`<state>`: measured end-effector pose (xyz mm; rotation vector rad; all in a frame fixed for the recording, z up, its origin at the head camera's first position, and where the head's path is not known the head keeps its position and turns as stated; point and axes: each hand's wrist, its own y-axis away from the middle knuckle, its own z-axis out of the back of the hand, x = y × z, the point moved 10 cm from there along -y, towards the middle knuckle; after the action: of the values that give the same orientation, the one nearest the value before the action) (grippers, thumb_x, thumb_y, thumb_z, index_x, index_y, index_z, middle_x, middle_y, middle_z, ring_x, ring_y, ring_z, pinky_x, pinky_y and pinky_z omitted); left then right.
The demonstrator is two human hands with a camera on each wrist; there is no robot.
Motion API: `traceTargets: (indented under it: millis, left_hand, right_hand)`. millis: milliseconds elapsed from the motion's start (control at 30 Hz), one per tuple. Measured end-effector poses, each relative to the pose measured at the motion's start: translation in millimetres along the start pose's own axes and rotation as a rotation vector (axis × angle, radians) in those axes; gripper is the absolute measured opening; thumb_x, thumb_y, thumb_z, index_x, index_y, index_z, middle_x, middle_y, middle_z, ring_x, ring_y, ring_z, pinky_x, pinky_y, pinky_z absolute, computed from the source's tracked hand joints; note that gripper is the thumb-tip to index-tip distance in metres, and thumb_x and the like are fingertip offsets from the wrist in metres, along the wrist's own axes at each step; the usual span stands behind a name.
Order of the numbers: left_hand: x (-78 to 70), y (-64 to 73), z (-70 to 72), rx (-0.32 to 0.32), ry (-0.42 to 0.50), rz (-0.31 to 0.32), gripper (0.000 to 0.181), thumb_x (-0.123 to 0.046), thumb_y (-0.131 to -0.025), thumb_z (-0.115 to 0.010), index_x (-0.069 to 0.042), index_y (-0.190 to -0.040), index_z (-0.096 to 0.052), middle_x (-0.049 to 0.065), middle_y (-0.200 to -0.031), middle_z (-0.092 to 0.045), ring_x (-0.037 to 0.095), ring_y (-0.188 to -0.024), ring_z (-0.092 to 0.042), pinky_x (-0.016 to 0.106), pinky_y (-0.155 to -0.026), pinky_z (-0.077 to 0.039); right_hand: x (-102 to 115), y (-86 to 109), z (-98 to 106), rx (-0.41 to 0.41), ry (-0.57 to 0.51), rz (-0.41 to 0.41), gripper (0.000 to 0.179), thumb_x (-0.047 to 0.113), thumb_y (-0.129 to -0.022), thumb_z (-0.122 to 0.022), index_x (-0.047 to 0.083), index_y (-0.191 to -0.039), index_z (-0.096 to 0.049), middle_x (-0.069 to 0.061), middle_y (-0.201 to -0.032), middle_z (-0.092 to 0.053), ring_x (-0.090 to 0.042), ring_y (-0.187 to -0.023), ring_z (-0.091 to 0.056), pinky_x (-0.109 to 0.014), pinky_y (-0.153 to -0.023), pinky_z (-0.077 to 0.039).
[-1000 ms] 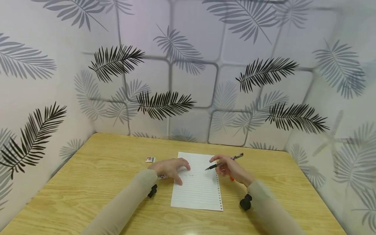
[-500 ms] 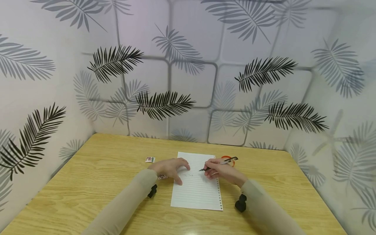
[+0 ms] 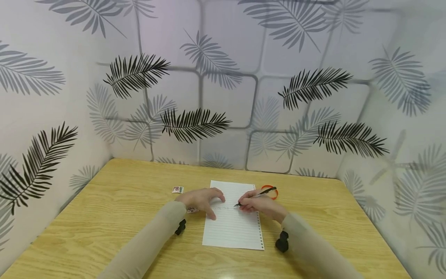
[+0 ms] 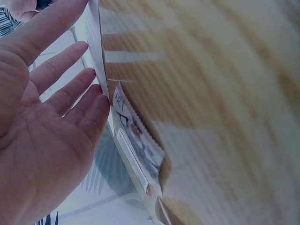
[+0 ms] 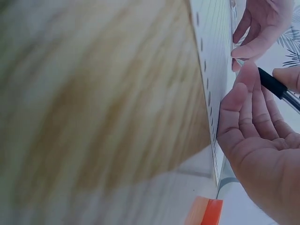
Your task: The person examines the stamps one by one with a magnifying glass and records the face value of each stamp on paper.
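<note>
A lined sheet of paper (image 3: 232, 230) with punched holes down its right edge lies on the table, and faint writing shows on one of its lines. My left hand (image 3: 201, 198) rests at the sheet's left edge, its fingers spread and loosely bent around nothing. Between the thumb and fingers of my right hand (image 3: 263, 204) a black-gripped pen (image 5: 272, 83) is pinched, tilted, its tip at the paper just right of the writing. Close to my left wrist lies a stamp (image 3: 192, 210) partly hidden by the hand; the left wrist view shows two perforated stamps (image 4: 140, 138) there.
Another small stamp (image 3: 178, 189) lies beyond my left hand. Behind my right hand is an orange ring-shaped thing (image 3: 276, 193), partly covered. The wooden table (image 3: 115, 205) meets a leaf-patterned wall covering (image 3: 223, 97) at the back.
My right hand has moved left and down over the sheet, turning the pen into a writing hold with its tip lowered. The orange ring has come into sight. My left hand stays put.
</note>
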<state>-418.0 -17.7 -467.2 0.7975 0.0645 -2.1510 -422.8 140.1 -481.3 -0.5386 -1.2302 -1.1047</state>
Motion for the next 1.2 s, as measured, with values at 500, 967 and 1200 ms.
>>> traceTargets:
  millis: [500, 967, 1200]
  left_hand:
    - [3.1, -1.8, -1.3, 0.000, -0.002, -0.001, 0.061, -0.024, -0.078, -0.084, -0.021, -0.133, -0.057, 0.000, -0.152, -0.040, 0.025, -0.147, -0.029, 0.047, -0.117, -0.027]
    - [2.3, -3.0, -1.4, 0.001, -0.007, 0.002, 0.060, -0.024, -0.078, -0.084, -0.022, -0.132, -0.057, 0.000, -0.152, -0.040, 0.025, -0.147, -0.028, 0.047, -0.117, -0.026]
    - [3.1, -3.0, -2.2, 0.000, -0.009, 0.010, 0.060, -0.024, -0.078, -0.084, -0.022, -0.132, -0.058, 0.000, -0.153, -0.040, 0.025, -0.147, -0.028, 0.048, -0.117, -0.026]
  right_hand:
    - [10.6, 2.4, -4.6, 0.012, 0.062, 0.105, 0.027, 0.014, -0.096, -0.062, -0.009, -0.108, -0.068, -0.015, -0.095, -0.075, -0.012, -0.081, -0.069, -0.027, -0.074, -0.056]
    - [4.7, 0.2, -0.6, -0.017, 0.114, 0.046, 0.022, 0.017, -0.094, -0.066, -0.001, -0.103, -0.072, -0.008, -0.091, -0.075, -0.012, -0.077, -0.068, -0.026, -0.070, -0.054]
    - [2.6, -1.2, -1.8, -0.002, 0.124, 0.040, 0.020, 0.018, -0.091, -0.069, 0.000, -0.100, -0.074, -0.007, -0.089, -0.075, -0.013, -0.077, -0.068, -0.028, -0.071, -0.054]
